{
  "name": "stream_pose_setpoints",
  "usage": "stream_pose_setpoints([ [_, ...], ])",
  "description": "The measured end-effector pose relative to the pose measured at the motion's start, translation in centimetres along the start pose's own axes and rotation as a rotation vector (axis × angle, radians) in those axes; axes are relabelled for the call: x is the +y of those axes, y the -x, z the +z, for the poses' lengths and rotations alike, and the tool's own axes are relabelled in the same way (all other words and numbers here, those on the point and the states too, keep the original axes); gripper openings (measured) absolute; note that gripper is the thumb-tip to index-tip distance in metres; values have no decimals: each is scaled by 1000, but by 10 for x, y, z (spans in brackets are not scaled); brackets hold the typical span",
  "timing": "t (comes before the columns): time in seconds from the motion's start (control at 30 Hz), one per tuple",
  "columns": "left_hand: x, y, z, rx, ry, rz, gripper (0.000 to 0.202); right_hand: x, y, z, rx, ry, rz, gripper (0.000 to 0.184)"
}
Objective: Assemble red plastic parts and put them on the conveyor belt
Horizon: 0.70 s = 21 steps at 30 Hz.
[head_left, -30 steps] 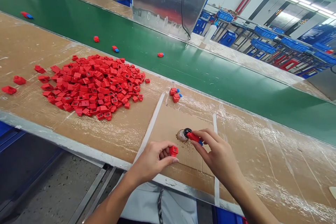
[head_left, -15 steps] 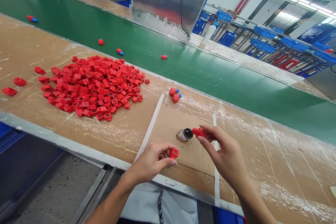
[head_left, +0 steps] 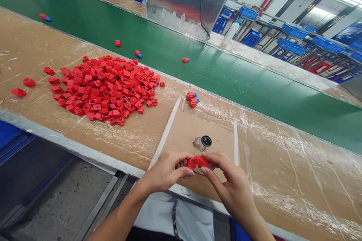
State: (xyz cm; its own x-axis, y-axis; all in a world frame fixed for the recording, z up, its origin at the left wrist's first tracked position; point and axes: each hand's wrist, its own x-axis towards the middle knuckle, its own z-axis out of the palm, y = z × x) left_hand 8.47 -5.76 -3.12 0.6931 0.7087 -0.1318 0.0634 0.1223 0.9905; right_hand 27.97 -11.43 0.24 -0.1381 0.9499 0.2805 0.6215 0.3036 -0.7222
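This is a factory assembly line: a green conveyor belt (head_left: 226,83) runs beyond the cardboard-topped counter (head_left: 277,165) under the right grip (head_left: 229,184), and blue crates (head_left: 291,47) sit on metal racks (head_left: 264,41) farther off.

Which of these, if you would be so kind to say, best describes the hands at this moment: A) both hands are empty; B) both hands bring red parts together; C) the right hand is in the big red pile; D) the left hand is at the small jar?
B: the left hand and right hand hold red plastic parts touching each other, clear of the small jar.
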Motion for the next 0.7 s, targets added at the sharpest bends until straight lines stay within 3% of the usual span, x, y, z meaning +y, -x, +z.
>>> stream_pose_setpoints([
  [0.53,3,0,-2,-49,-48,-14,19,3,3,3,-48,9,-26,11],
  [0.7,2,0,-4,-51,-172,-24,14,3,8,8,-100,71,-45,16],
])
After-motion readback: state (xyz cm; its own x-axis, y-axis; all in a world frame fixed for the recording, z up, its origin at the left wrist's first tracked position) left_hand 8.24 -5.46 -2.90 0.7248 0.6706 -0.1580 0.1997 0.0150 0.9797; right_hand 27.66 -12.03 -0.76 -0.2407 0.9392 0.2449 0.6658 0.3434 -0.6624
